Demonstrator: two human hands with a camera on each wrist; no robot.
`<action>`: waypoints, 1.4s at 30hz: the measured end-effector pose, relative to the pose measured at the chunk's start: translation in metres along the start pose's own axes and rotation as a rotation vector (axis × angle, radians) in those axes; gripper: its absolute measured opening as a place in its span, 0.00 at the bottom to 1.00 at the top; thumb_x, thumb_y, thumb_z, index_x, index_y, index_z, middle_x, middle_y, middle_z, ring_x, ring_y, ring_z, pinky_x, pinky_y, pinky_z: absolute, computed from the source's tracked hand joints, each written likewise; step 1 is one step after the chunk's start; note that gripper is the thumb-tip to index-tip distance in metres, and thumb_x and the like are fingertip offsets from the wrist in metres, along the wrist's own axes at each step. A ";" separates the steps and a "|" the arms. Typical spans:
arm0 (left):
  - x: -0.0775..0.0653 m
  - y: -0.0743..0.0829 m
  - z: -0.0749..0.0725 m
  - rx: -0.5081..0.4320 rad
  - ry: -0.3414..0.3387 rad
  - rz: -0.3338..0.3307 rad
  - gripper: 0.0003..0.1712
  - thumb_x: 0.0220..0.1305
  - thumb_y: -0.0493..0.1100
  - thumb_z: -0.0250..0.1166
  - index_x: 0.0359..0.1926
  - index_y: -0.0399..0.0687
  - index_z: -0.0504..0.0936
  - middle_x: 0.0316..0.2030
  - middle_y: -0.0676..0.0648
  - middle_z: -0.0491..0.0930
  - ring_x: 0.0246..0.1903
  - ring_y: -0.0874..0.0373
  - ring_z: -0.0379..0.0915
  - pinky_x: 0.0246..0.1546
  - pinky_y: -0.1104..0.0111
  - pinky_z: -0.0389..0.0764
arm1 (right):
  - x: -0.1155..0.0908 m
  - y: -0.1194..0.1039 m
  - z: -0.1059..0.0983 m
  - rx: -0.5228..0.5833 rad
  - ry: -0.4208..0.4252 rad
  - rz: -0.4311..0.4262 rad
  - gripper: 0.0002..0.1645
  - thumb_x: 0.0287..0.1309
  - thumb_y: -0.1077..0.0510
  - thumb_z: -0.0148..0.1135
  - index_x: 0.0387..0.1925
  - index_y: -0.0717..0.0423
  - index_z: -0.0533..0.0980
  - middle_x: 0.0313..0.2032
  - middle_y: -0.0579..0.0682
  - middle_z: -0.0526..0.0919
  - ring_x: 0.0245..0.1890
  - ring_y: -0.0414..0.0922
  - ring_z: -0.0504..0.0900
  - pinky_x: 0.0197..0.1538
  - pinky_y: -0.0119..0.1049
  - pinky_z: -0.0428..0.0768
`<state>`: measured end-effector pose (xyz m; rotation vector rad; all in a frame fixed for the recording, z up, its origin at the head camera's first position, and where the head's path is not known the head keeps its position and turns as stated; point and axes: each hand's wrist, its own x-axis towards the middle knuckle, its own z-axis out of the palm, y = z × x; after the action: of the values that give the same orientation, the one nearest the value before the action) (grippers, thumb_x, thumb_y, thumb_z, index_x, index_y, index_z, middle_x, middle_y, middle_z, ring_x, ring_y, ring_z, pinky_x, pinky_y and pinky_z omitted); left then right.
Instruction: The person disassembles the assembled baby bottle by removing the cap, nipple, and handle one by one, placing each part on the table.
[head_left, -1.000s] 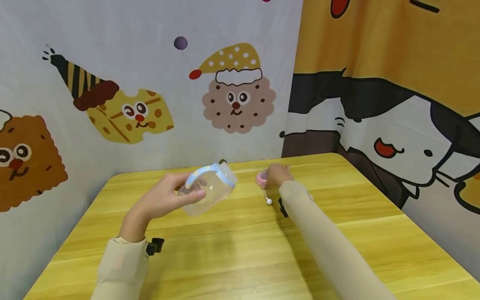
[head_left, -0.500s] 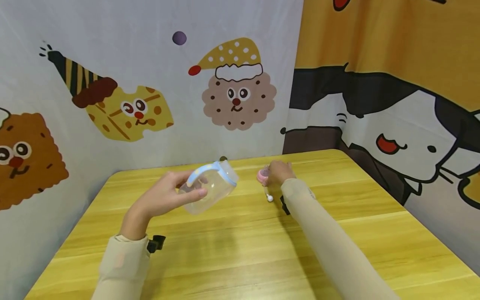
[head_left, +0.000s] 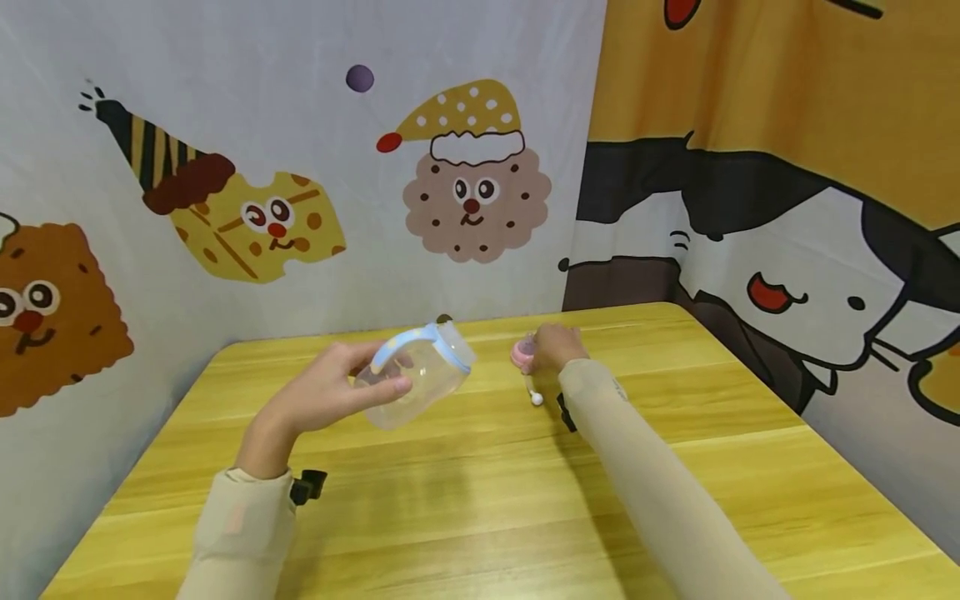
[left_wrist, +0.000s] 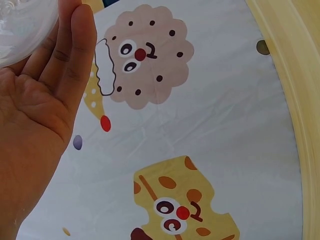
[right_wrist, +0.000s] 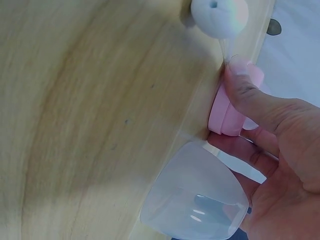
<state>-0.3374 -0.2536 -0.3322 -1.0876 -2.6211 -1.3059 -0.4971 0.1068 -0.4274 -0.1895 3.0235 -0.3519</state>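
My left hand (head_left: 322, 383) grips a clear baby bottle (head_left: 416, 387) by its body, raised over the table and tilted with its open neck to the upper right. A pale blue handle (head_left: 405, 343) arches along its upper side. In the left wrist view only the bottle's rounded base (left_wrist: 25, 30) shows. At the table's far side, my right hand (head_left: 558, 347) pinches a pink bottle collar (right_wrist: 227, 112) between thumb and fingers. A thin straw runs from the collar to a white ball (right_wrist: 220, 15). A clear dome cap (right_wrist: 192, 195) stands beside those fingers, hidden in the head view.
The wood-grain table (head_left: 465, 517) reaches back to a pale curtain (head_left: 300, 75) printed with cartoon food. A cartoon cat curtain (head_left: 795, 267) hangs along the right side. Each wrist wears a small black mount (head_left: 307, 487).
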 end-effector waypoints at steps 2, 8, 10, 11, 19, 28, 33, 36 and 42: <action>0.000 0.000 -0.001 -0.007 -0.004 -0.004 0.12 0.73 0.49 0.68 0.51 0.52 0.87 0.47 0.48 0.88 0.41 0.53 0.84 0.39 0.60 0.87 | 0.000 0.000 0.000 -0.004 0.004 -0.004 0.39 0.53 0.45 0.84 0.61 0.62 0.83 0.60 0.62 0.85 0.62 0.62 0.80 0.76 0.64 0.60; 0.000 -0.001 -0.002 -0.012 -0.005 -0.001 0.10 0.73 0.48 0.68 0.51 0.52 0.87 0.47 0.49 0.88 0.41 0.53 0.84 0.40 0.60 0.86 | -0.005 -0.003 -0.002 0.000 0.007 -0.007 0.40 0.54 0.46 0.84 0.63 0.63 0.81 0.60 0.62 0.85 0.62 0.61 0.80 0.75 0.62 0.63; 0.001 -0.002 -0.002 -0.013 -0.006 -0.001 0.10 0.73 0.48 0.68 0.50 0.52 0.87 0.47 0.49 0.88 0.41 0.52 0.84 0.40 0.59 0.86 | -0.007 -0.004 -0.003 0.002 0.003 -0.008 0.41 0.54 0.47 0.84 0.63 0.64 0.81 0.59 0.62 0.85 0.61 0.60 0.81 0.75 0.61 0.65; 0.001 -0.002 -0.002 -0.012 -0.006 -0.003 0.10 0.73 0.48 0.68 0.49 0.52 0.87 0.47 0.49 0.88 0.41 0.52 0.84 0.41 0.59 0.86 | -0.007 -0.005 -0.004 0.003 0.001 -0.008 0.40 0.54 0.47 0.84 0.63 0.64 0.81 0.59 0.62 0.85 0.60 0.60 0.81 0.74 0.61 0.65; 0.001 -0.003 -0.004 -0.017 -0.005 -0.025 0.10 0.73 0.49 0.68 0.50 0.53 0.87 0.49 0.47 0.87 0.43 0.52 0.84 0.41 0.59 0.86 | -0.005 -0.003 -0.004 -0.015 0.002 -0.011 0.40 0.55 0.46 0.83 0.65 0.62 0.81 0.60 0.61 0.85 0.58 0.59 0.82 0.70 0.58 0.71; 0.000 -0.004 -0.004 -0.035 -0.014 -0.035 0.10 0.73 0.50 0.68 0.49 0.52 0.86 0.48 0.47 0.87 0.41 0.50 0.84 0.39 0.60 0.87 | -0.007 -0.003 -0.001 0.000 -0.002 0.000 0.40 0.56 0.47 0.83 0.66 0.61 0.80 0.62 0.61 0.84 0.61 0.60 0.82 0.71 0.57 0.71; -0.001 -0.003 -0.004 -0.014 -0.013 -0.037 0.13 0.73 0.51 0.68 0.51 0.52 0.86 0.48 0.46 0.88 0.41 0.50 0.84 0.38 0.61 0.86 | -0.003 -0.001 0.003 -0.007 0.014 -0.004 0.40 0.54 0.46 0.83 0.64 0.61 0.82 0.59 0.61 0.86 0.58 0.59 0.83 0.68 0.56 0.75; -0.002 -0.003 -0.005 0.003 -0.003 -0.045 0.13 0.72 0.51 0.68 0.52 0.51 0.86 0.49 0.46 0.88 0.42 0.51 0.83 0.38 0.61 0.86 | -0.001 -0.001 0.005 -0.025 0.018 -0.014 0.41 0.54 0.45 0.83 0.65 0.60 0.81 0.59 0.61 0.85 0.57 0.59 0.83 0.66 0.55 0.76; -0.002 -0.003 -0.002 0.011 0.009 -0.045 0.12 0.72 0.51 0.68 0.51 0.52 0.86 0.49 0.47 0.88 0.42 0.51 0.83 0.38 0.61 0.86 | 0.001 0.003 0.008 -0.057 0.026 -0.020 0.41 0.53 0.43 0.84 0.64 0.58 0.82 0.58 0.61 0.86 0.57 0.59 0.84 0.67 0.57 0.75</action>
<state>-0.3382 -0.2577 -0.3336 -1.0244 -2.6577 -1.3003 -0.4971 0.1076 -0.4360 -0.2217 3.0612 -0.2720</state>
